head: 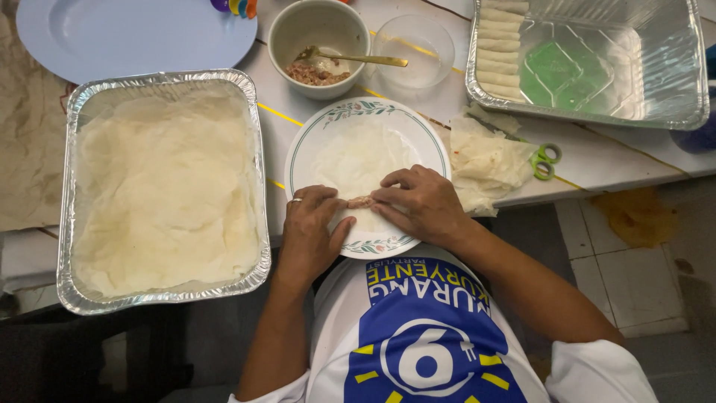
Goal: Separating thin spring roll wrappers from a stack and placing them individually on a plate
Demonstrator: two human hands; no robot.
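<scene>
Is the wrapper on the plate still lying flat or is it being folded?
Being folded. Both hands, left hand and right hand, press the wrapper's near edge over the filling; the far part lies spread on the plate.

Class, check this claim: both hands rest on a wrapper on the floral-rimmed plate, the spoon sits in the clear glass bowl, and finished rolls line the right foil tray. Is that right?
Not quite. The head view shows the spoon in the beige bowl with the meat filling, not in the clear glass bowl. The left hand and right hand do rest on the wrapper on the floral-rimmed plate, and rolls line the right foil tray.
</scene>
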